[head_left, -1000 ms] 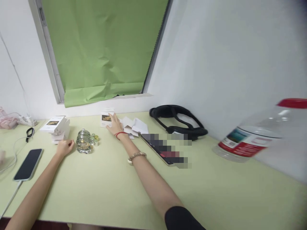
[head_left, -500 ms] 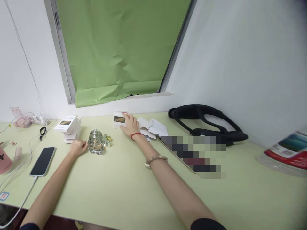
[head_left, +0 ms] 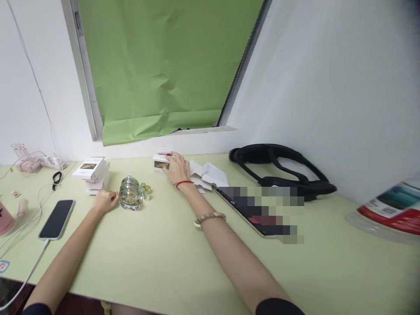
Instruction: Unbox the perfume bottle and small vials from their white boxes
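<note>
My right hand reaches to the back of the table and grips a small white box with a dark picture on its front. The thumb is at the box's front and fingers lie over its top and right side, partly hiding it. My left hand rests on the table in a loose fist. Beside it on the right stand clear glass bottles in a close row, with several small green and yellow caps next to them. Behind the left hand is a stack of similar white boxes.
Folded white paper lies right of my right hand. A partly blurred phone-like device and a black headset-like strap are farther right. At left lie a charging phone, a cable and a black band.
My right hand has closed more around the white box, and more of the box's top, with something red on it, shows. My left hand stays in place. The view has shifted slightly.
</note>
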A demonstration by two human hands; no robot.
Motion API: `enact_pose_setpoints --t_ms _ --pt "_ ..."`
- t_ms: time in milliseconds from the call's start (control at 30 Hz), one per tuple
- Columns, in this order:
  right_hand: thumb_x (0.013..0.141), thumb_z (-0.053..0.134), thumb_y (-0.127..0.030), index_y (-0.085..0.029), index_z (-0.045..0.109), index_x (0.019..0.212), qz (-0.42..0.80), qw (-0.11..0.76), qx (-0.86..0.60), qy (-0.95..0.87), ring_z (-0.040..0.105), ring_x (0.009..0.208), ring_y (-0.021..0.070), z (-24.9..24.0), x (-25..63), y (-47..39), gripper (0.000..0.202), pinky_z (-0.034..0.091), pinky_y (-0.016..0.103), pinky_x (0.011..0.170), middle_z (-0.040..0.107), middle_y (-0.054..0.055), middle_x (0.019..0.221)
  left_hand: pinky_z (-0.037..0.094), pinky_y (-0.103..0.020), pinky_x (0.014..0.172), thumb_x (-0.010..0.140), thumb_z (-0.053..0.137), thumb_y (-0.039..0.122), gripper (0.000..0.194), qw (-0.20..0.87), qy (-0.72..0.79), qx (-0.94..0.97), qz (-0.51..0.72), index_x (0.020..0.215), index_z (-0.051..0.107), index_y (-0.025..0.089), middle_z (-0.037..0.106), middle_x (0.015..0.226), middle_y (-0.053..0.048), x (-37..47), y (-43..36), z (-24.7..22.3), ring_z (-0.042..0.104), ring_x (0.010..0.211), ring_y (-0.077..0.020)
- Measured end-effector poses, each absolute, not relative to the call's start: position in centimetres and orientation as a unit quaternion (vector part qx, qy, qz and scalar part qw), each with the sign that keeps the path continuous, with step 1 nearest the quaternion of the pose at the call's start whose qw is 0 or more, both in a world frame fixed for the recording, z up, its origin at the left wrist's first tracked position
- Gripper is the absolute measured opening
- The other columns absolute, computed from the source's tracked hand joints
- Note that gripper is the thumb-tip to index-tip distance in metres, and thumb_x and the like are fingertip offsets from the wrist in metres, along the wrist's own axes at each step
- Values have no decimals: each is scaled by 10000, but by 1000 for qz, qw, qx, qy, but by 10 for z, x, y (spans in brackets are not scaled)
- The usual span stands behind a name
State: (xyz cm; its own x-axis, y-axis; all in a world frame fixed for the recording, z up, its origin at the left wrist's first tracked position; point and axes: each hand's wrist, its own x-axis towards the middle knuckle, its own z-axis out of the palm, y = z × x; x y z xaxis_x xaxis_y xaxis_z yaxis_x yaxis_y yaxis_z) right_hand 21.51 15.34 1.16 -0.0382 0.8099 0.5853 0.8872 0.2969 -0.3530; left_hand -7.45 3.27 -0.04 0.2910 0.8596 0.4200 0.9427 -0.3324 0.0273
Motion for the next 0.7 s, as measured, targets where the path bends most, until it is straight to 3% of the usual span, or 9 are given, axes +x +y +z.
enact_pose_setpoints --t_ms 133,400,533,700 --pt "803 470 -262 -144 519 1218 0 385 -577 -721 418 1222 291 10 218 157 434 373 452 977 462 132 1359 215 -259 498 890 331 313 479 122 -552 -801 -197 483 528 154 567 505 -58 -75 34 -2 421 456 -98" --pt "803 471 -265 -220 469 1337 41 404 -561 -722 553 1085 270 1 225 159 536 503 407 863 420 85 1380 192 -256 488 897 343 296 490 144 -540 -803 -209 463 522 154 571 489 -60 -76 35 -7 419 441 -96" --pt "831 459 -307 -248 542 1283 34 408 -563 -717 589 988 257 2 225 156 463 514 391 821 472 93 1262 198 -250 491 892 367 279 471 144 -543 -802 -206 475 545 151 582 498 -59 -75 36 -11 422 437 -93" --pt "848 451 -314 -233 550 1279 35 402 -565 -720 576 1007 263 7 226 151 449 498 384 834 517 99 1205 194 -249 485 887 380 275 467 142 -543 -801 -210 474 557 150 580 491 -60 -76 37 -13 421 431 -96"
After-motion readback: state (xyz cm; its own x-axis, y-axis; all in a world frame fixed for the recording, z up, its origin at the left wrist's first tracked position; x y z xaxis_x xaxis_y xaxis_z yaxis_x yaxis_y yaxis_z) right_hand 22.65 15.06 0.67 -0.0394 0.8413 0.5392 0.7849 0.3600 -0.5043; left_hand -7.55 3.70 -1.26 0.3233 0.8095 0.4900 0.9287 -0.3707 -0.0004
